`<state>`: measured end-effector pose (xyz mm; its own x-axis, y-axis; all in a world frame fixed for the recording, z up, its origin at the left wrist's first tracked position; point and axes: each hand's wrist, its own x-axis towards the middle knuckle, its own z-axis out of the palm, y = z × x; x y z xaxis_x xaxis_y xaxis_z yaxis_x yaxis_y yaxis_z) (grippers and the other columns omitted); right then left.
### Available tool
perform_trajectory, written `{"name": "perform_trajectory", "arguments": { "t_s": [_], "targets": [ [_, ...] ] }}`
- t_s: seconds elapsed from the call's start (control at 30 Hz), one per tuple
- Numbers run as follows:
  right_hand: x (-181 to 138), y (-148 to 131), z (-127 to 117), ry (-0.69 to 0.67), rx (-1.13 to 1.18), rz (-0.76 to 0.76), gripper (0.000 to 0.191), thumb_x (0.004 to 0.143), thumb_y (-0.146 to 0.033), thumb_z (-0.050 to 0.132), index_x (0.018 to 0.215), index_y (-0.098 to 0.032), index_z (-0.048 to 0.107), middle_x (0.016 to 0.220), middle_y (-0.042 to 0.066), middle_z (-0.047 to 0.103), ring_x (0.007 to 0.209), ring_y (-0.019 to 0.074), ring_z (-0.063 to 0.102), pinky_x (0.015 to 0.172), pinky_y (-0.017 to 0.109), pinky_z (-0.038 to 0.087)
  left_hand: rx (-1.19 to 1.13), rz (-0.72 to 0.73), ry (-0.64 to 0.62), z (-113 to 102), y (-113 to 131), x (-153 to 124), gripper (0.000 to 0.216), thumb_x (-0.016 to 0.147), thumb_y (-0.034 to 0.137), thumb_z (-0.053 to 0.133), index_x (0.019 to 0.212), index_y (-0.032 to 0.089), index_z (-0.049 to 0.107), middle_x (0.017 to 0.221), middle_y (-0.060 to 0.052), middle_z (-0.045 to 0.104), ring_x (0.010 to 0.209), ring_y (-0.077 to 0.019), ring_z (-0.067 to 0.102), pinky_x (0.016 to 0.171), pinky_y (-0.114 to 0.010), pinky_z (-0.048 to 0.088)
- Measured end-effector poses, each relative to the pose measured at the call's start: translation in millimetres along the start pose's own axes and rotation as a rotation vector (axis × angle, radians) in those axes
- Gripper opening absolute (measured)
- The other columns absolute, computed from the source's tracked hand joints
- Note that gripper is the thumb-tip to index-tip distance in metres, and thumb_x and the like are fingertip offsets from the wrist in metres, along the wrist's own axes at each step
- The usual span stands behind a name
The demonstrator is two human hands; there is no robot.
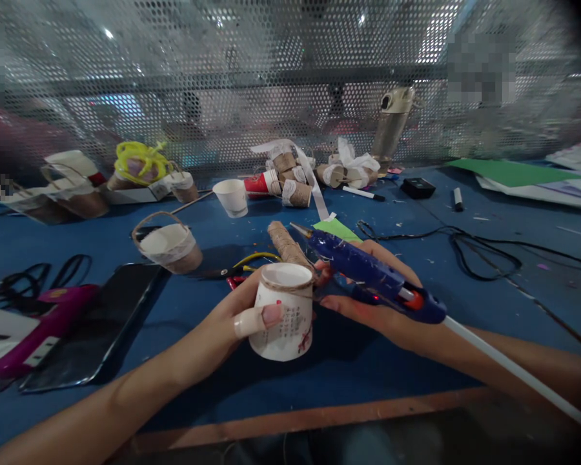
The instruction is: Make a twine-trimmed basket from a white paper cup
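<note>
My left hand (242, 316) grips a white paper cup (283, 316) with twine wound round its rim, thumb pressed on the cup's side. My right hand (368, 297) is wrapped round a blue hot glue gun (372, 274). Its nozzle points up and left, past the cup. A white glue stick (513, 368) juts from the gun's back toward the lower right. Just behind the cup lies a roll of brown twine (286, 244).
A twine-wrapped cup basket (170, 248), a phone (94, 326), a pink glue gun (39, 323), scissors (232, 271), a white cup (231, 196), several wrapped cups (290, 177), green paper (336, 228) and black cables (489, 248) lie on the blue table (465, 303). A perforated metal screen (271, 77) stands behind.
</note>
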<state>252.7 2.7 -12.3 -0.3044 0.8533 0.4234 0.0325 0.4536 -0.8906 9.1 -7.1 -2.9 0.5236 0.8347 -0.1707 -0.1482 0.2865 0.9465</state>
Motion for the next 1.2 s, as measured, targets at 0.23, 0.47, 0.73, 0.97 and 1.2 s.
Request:
{"name": "perform_trajectory", "arguments": {
  "t_s": [0.23, 0.47, 0.73, 0.97, 1.2],
  "targets": [
    [-1, 2, 1, -0.017, 0.014, -0.037, 0.033, 0.073, -0.016, 0.088, 0.096, -0.025, 0.066, 0.096, -0.002, 0.075, 0.088, 0.0171, 0.072, 0.082, 0.031, 0.06, 0.038, 0.01, 0.04, 1, 0, 2, 0.053, 0.081, 0.044, 0.078, 0.129, 0.025, 0.064, 0.132, -0.009, 0.069, 0.12, -0.0352, 0.06, 0.095, -0.039, 0.052],
    [0, -1, 0, -0.01, -0.063, -0.025, 0.02, 0.08, -0.019, 0.083, 0.089, -0.024, 0.066, 0.092, 0.0, 0.073, 0.085, 0.0175, 0.071, 0.078, 0.031, 0.059, 0.11, 0.045, 0.065, -2, -3, 3, 0.051, 0.082, 0.047, 0.076, 0.128, 0.026, 0.065, 0.121, -0.008, 0.071, 0.112, -0.0329, 0.061, 0.089, -0.037, 0.051],
    [2, -11, -1, 0.029, -0.098, 0.034, 0.016, 0.081, -0.015, 0.078, 0.086, -0.023, 0.065, 0.084, -0.003, 0.07, 0.074, 0.0124, 0.066, 0.072, 0.027, 0.057, 0.132, 0.027, 0.047, -6, -3, 4, 0.049, 0.085, 0.045, 0.073, 0.128, 0.025, 0.063, 0.127, -0.01, 0.07, 0.109, -0.0343, 0.064, 0.09, -0.041, 0.05],
    [5, -4, 0, -0.001, -0.025, 0.108, 0.013, 0.084, -0.02, 0.075, 0.088, -0.024, 0.064, 0.087, -0.002, 0.068, 0.081, 0.0139, 0.066, 0.078, 0.03, 0.058, 0.07, 0.019, -0.003, -5, -5, 3, 0.051, 0.083, 0.046, 0.074, 0.128, 0.024, 0.062, 0.109, -0.009, 0.076, 0.099, -0.031, 0.067, 0.083, -0.037, 0.052],
    [6, -6, 0, -0.019, -0.022, 0.164, 0.012, 0.084, -0.025, 0.076, 0.085, -0.024, 0.064, 0.086, -0.001, 0.067, 0.079, 0.0145, 0.064, 0.075, 0.029, 0.057, 0.027, 0.009, -0.021, -5, -6, 2, 0.053, 0.083, 0.043, 0.075, 0.129, 0.021, 0.061, 0.114, -0.012, 0.075, 0.098, -0.0309, 0.069, 0.08, -0.035, 0.054]
  ]
}}
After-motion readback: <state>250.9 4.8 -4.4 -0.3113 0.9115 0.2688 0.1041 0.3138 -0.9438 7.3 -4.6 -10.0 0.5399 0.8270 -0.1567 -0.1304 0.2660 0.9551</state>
